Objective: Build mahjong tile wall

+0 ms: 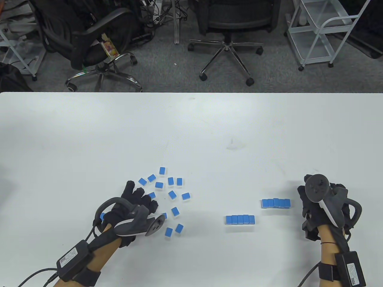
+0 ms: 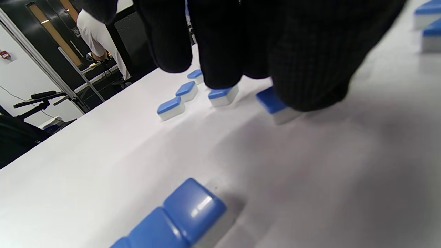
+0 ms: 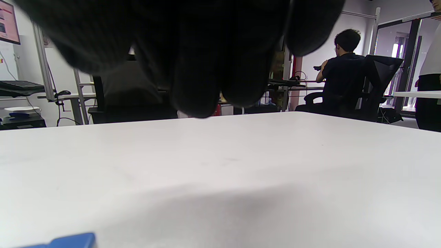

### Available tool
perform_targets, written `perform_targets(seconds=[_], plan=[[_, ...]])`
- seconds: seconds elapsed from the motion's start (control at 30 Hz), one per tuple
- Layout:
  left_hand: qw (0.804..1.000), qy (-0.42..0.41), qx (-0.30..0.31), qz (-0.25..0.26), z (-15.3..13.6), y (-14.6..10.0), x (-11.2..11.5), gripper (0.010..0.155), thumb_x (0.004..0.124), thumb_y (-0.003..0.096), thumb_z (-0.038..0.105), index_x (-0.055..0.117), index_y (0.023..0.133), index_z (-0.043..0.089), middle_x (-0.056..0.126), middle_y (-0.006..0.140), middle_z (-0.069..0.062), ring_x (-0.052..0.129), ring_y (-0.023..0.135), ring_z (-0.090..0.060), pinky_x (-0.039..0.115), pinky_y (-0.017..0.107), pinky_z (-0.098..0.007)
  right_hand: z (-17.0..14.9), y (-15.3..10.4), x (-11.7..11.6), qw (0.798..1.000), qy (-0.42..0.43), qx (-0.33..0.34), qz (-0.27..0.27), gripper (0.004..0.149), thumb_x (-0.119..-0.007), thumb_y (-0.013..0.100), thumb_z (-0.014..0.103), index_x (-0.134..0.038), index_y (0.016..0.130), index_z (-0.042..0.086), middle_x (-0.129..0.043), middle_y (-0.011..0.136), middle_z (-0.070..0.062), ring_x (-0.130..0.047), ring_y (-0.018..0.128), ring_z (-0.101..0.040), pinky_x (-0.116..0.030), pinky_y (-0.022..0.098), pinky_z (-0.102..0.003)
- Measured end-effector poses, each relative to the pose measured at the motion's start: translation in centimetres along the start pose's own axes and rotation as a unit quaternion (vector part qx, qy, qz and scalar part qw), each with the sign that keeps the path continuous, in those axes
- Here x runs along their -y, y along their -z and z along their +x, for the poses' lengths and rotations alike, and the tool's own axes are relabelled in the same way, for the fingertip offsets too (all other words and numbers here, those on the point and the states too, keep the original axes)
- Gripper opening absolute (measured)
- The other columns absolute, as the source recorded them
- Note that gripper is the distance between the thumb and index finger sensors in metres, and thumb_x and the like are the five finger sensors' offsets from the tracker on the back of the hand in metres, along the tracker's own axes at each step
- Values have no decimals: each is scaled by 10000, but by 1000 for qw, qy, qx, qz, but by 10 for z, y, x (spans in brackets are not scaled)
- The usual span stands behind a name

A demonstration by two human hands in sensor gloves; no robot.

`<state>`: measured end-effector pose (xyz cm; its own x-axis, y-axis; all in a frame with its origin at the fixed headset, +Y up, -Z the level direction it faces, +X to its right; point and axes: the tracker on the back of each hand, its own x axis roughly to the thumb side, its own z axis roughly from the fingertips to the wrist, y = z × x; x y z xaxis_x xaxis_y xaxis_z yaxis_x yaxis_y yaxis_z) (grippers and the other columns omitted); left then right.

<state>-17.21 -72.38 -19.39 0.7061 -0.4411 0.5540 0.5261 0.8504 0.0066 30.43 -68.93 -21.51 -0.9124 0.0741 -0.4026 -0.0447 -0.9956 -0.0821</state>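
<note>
Tiles: we see two short rows (image 1: 240, 219) (image 1: 275, 203) done near table's front edge; loose tiles (image 1: 171, 194) left-centre, unsorted. Left hand (image 1: 136, 206) spread flat over them. Right hand (image 1: 317, 206) beside far row, fingers hidden, cannot tell. Most of wall left.

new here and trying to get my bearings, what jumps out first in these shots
Loose blue-backed tiles lie scattered at the table's front left, with the left hand reaching over them. To the right sit two neat five-tile rows, the right hand beside the farther one.
</note>
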Motion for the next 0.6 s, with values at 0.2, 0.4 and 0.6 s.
perform_targets(seconds=[0.2, 0.4, 0.6], plan=[[999, 37, 8, 12, 12, 1, 6, 578, 908, 397, 470, 807, 954, 355, 887, 928, 95, 694, 1061, -201, 399, 868, -596, 0, 0, 0, 1000, -1, 1, 1, 543, -786, 331, 470, -785, 831, 260, -962, 783, 11, -888, 821, -280, -564, 750, -608], [999, 23, 1, 25, 1, -11, 1, 581, 882, 393, 498, 798, 948, 346, 852, 954, 86, 670, 1070, -217, 423, 846, -642, 0, 0, 0, 1000, 0, 0, 1, 543, -786, 330, 470, -787, 830, 258, -962, 783, 12, -887, 821, -281, -564, 749, -610], [995, -17, -89, 50, -59, -50, 6, 582, 868, 404, 509, 784, 958, 354, 785, 1026, 70, 608, 1101, -240, 404, 841, -660, 0, -1, 1, 1000, -1, 0, 0, 543, -785, 330, 470, -786, 831, 259, -963, 781, 9, -890, 820, -280, -564, 749, -610]])
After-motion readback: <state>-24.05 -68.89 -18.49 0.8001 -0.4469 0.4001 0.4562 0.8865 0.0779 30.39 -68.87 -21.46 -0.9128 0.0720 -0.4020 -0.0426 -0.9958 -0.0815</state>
